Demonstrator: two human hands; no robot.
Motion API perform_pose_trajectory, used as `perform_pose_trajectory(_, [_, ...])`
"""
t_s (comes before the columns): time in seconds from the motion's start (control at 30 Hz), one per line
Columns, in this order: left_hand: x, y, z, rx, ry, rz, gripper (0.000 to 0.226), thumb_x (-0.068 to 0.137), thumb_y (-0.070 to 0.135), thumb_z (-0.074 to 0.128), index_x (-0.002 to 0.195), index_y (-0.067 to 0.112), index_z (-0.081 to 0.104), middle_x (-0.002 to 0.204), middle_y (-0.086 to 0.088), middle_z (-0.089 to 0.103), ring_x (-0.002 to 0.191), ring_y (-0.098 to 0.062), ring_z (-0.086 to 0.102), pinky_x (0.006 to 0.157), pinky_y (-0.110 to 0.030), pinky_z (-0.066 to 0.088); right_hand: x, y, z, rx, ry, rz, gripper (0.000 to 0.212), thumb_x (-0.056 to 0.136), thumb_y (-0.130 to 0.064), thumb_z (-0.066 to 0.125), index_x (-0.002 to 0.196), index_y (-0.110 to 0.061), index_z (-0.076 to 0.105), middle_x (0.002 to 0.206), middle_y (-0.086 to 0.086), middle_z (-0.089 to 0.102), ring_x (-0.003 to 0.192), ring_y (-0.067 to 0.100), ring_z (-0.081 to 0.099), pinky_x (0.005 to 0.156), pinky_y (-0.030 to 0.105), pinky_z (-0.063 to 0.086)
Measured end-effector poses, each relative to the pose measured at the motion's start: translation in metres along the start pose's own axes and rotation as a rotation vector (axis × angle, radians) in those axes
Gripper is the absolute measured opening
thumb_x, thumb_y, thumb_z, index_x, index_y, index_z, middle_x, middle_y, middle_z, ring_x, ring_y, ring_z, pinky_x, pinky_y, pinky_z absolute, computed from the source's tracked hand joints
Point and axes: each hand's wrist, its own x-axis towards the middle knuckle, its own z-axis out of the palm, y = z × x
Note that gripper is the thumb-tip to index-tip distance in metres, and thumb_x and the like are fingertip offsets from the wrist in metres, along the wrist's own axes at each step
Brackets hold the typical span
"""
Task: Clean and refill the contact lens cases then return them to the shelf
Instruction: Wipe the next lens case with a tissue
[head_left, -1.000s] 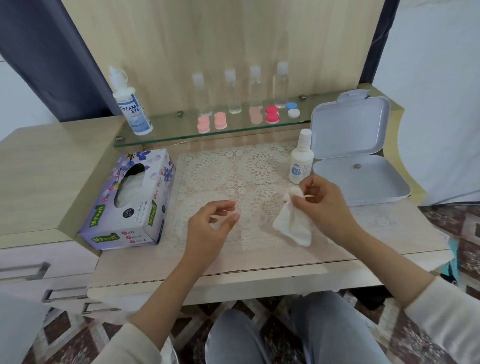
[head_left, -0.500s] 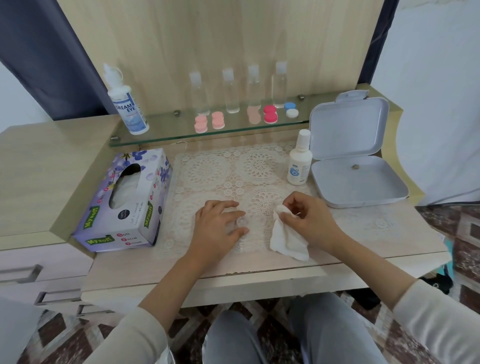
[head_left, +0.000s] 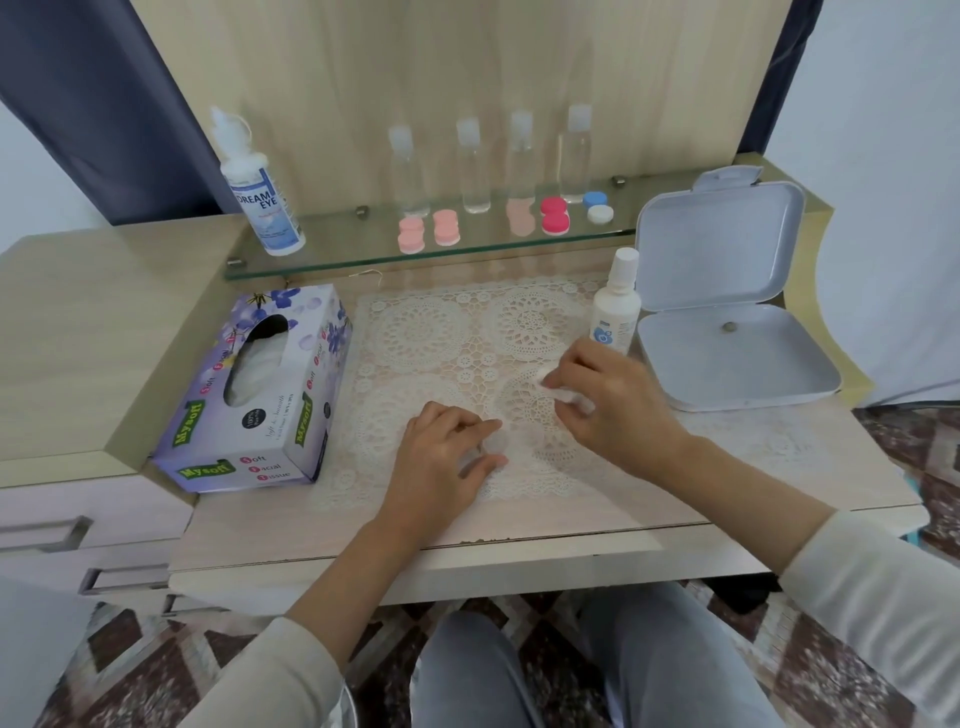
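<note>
- Desk (head_left: 779, 467): one, with one lace mat (head_left: 441, 332) spread across it.
- Glass shelf (head_left: 322, 257): one, along the back.
- Hinged box (head_left: 737, 358): one, lid up, at the far right. One small dark speck lies on its floor.
- Tissue box (head_left: 260, 395): one, at the mat's left edge.
- Bottles: six in all.
  - One large solution bottle (head_left: 260, 202) stands at the shelf's left end.
  - Four clear bottles (head_left: 475, 166) stand in a row on the shelf.
  - One small bottle (head_left: 615, 306) stands on the desk, just beside the box.
- Left hand (head_left: 441, 462): low on the mat, forefinger and thumb curled round a clear case (head_left: 493, 441) and holding it down. It is blurred, so I cannot tell whether this is a whole case or one half.
- Right hand (head_left: 618, 410): near the left, fingers pinched on a tissue wad (head_left: 563, 395).
- Lens cases (head_left: 555, 214) on the shelf: five, all capped. Three are pink, one red, one blue-and-white. With the one on the mat that makes six.

Progress, my reading: one case is off the shelf and in the wiping stage. Its refill from a bottle and its return to the shelf are not yet done. Nothing shows whether the five on the shelf are already cleaned or waiting their turn.
</note>
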Motion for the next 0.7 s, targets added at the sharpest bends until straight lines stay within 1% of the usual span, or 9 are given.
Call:
perform_pose_trajectory(0.07, [0.0, 0.0, 0.0, -0.003, -0.002, 0.014, 0.038, 0.078, 0.039, 0.058, 0.1, 0.01, 0.07, 0.084, -0.002, 0.063, 0.084, -0.012, 0.045, 0.067, -0.035, 0.049, -0.011, -0.004, 0.013, 0.026, -0.076, -0.015, 0.022, 0.057, 0.013, 0.074, 0.072, -0.001, 0.067, 0.07, 0.011, 0.058, 0.057, 0.024, 0.057, 0.042, 0.028, 0.047])
perform_pose_trajectory(0.13, [-0.001, 0.0, 0.0, -0.002, 0.0, 0.02, 0.037, 0.078, 0.038, 0.059, 0.099, 0.01, 0.07, 0.084, -0.002, 0.063, 0.084, -0.012, 0.045, 0.068, -0.034, 0.048, -0.022, -0.006, 0.023, 0.062, -0.1, 0.005, 0.015, 0.061, 0.007, 0.073, 0.071, -0.002, 0.068, 0.069, 0.01, 0.059, 0.057, 0.024, 0.058, 0.045, 0.027, 0.048])
perform_pose_trajectory(0.23, [-0.001, 0.0, 0.001, 0.003, 0.0, 0.021, 0.037, 0.078, 0.038, 0.058, 0.098, 0.01, 0.07, 0.084, -0.002, 0.062, 0.084, -0.012, 0.045, 0.071, -0.032, 0.043, -0.031, -0.008, 0.029, 0.157, -0.038, 0.108, 0.006, 0.067, -0.007, 0.07, 0.072, -0.004, 0.072, 0.07, 0.006, 0.063, 0.061, 0.019, 0.059, 0.058, 0.017, 0.043])
perform_pose_trajectory(0.37, [0.0, 0.0, 0.002, 0.007, 0.0, 0.03, 0.036, 0.078, 0.037, 0.058, 0.097, 0.009, 0.07, 0.084, -0.003, 0.062, 0.084, -0.012, 0.045, 0.071, -0.03, 0.041, -0.034, -0.01, 0.033, 0.201, 0.014, 0.119, 0.008, 0.069, -0.009, 0.071, 0.075, -0.004, 0.073, 0.072, 0.005, 0.065, 0.07, 0.01, 0.052, 0.063, 0.017, 0.043])
perform_pose_trajectory(0.43, [-0.001, 0.0, 0.001, 0.004, -0.006, 0.026, 0.035, 0.078, 0.036, 0.059, 0.097, 0.009, 0.07, 0.084, -0.002, 0.062, 0.084, -0.012, 0.045, 0.072, -0.029, 0.04, -0.036, -0.01, 0.036, 0.215, -0.006, 0.127, 0.008, 0.07, -0.009, 0.07, 0.076, -0.004, 0.073, 0.079, 0.007, 0.064, 0.071, 0.009, 0.048, 0.065, 0.016, 0.041])
perform_pose_trajectory(0.5, [0.0, 0.001, 0.0, 0.005, -0.017, 0.026, 0.034, 0.079, 0.036, 0.058, 0.097, 0.009, 0.069, 0.084, -0.002, 0.061, 0.084, -0.012, 0.045, 0.072, -0.029, 0.04, -0.038, -0.009, 0.039, 0.251, -0.04, 0.199, 0.009, 0.073, -0.012, 0.068, 0.077, -0.005, 0.073, 0.093, 0.009, 0.062, 0.072, 0.007, 0.047, 0.069, 0.013, 0.041])
perform_pose_trajectory(0.57, [0.0, 0.002, 0.0, 0.012, -0.023, 0.033, 0.034, 0.079, 0.034, 0.058, 0.097, 0.008, 0.069, 0.084, -0.003, 0.061, 0.083, -0.012, 0.045, 0.072, -0.029, 0.04, -0.039, -0.009, 0.04, 0.273, -0.053, 0.241, 0.014, 0.075, -0.017, 0.067, 0.074, -0.004, 0.072, 0.099, 0.009, 0.059, 0.073, 0.006, 0.047, 0.072, 0.009, 0.04])
perform_pose_trajectory(0.63, [0.0, 0.003, 0.0, 0.017, -0.02, 0.043, 0.033, 0.079, 0.034, 0.057, 0.097, 0.008, 0.068, 0.084, -0.003, 0.061, 0.083, -0.012, 0.045, 0.071, -0.028, 0.039, -0.039, -0.009, 0.039, 0.261, -0.053, 0.222, 0.022, 0.079, -0.024, 0.062, 0.071, -0.004, 0.07, 0.099, 0.009, 0.059, 0.073, 0.006, 0.048, 0.071, 0.011, 0.04])
perform_pose_trajectory(0.7, [0.0, 0.003, 0.0, 0.012, -0.014, 0.039, 0.033, 0.079, 0.034, 0.058, 0.096, 0.007, 0.068, 0.083, -0.003, 0.06, 0.082, -0.012, 0.045, 0.071, -0.028, 0.04, -0.039, -0.01, 0.04, 0.197, -0.072, 0.159, 0.021, 0.079, -0.022, 0.061, 0.073, -0.005, 0.071, 0.108, 0.011, 0.06, 0.078, 0.01, 0.051, 0.069, 0.018, 0.044])
